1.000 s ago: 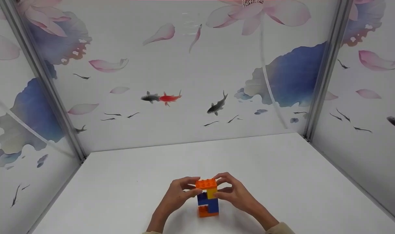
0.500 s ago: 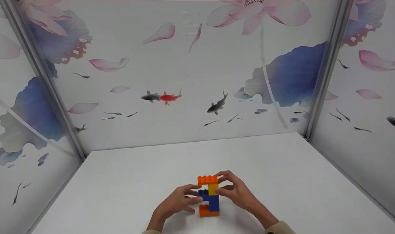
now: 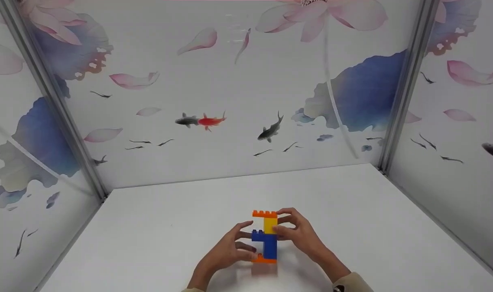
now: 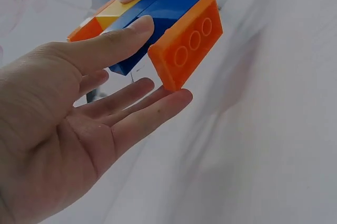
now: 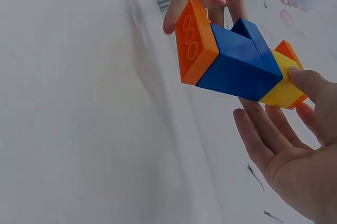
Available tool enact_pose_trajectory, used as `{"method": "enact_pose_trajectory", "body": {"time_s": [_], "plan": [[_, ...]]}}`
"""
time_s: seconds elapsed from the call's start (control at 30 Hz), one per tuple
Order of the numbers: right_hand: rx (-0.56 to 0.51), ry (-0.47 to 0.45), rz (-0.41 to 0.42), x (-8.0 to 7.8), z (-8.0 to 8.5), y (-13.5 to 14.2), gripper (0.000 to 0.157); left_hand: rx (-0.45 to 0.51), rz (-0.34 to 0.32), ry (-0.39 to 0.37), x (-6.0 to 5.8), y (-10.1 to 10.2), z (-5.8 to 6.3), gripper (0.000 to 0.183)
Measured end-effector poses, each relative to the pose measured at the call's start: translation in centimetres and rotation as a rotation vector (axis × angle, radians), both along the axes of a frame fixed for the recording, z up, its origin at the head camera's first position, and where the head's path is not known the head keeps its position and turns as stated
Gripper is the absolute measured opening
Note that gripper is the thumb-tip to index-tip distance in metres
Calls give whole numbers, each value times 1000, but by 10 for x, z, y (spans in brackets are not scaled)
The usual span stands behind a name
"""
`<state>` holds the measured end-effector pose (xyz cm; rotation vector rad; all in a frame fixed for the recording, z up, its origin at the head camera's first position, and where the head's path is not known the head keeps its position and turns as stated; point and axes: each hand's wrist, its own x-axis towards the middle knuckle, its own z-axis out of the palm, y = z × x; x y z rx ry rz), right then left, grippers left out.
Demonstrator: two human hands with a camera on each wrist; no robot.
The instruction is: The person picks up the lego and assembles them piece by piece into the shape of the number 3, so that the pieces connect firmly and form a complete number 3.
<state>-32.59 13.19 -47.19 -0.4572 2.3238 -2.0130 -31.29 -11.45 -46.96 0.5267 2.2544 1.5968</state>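
Note:
A stack of toy building bricks (image 3: 270, 245) is held up off the table, its studs facing up in the head view. It has an orange brick at each end, blue ones between, and a yellow brick (image 5: 284, 84) below the top orange one. My right hand (image 3: 301, 235) pinches the yellow part from the right. On the stack's left, my left hand (image 3: 226, 249) has its fingers spread and fairly straight. Its fingertips touch the bottom orange brick (image 4: 192, 42) at a corner; whether the thumb presses the blue bricks (image 4: 163, 11) or only lies in front of them, I cannot tell.
Beneath the hands is a white table (image 3: 157, 227), which shows a faint reflection of the stack. White panels (image 3: 230, 93) printed with fish and lotus enclose it at the back and both sides, joined by metal posts (image 3: 404, 89).
The stack has risen off the table and shifted slightly right in my right hand. My left hand has gone from the top orange brick down to the bottom one.

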Motion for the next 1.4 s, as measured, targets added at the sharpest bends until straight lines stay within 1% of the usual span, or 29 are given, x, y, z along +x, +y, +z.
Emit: {"method": "enact_pose_trajectory", "body": {"time_s": [0.13, 0.4, 0.53, 0.63, 0.73, 0.87, 0.93, 1.0, 1.13, 1.23, 1.4], "plan": [[9, -9, 16, -1, 1, 1, 52, -10, -21, 6, 0, 3, 0, 88], [39, -31, 62, -2, 1, 2, 51, -27, -25, -11, 0, 9, -4, 72], [42, -28, 66, -2, 2, 3, 49, -14, -33, -23, 0, 11, -6, 69], [44, -31, 72, -2, 2, 5, 48, -22, -31, -23, 1, 13, -7, 70], [48, -33, 60, -4, -1, 6, 47, -11, -25, -30, 1, 16, -8, 71], [55, -25, -5, -8, -6, 7, 48, 7, -23, 0, 1, 20, -9, 77], [54, -35, -38, -9, -9, 8, 50, 3, -8, 19, 1, 21, -10, 81], [46, -53, -62, -9, -12, 8, 51, -14, 22, 33, 1, 22, -12, 83], [34, -101, -84, -9, -19, 9, 53, -38, 88, 42, 0, 25, -16, 78], [57, -132, -76, -9, -21, 8, 57, -46, 117, 48, -1, 27, -19, 75], [121, -211, -41, -6, -19, 5, 69, -86, 149, 55, -1, 26, -22, 74]]}}
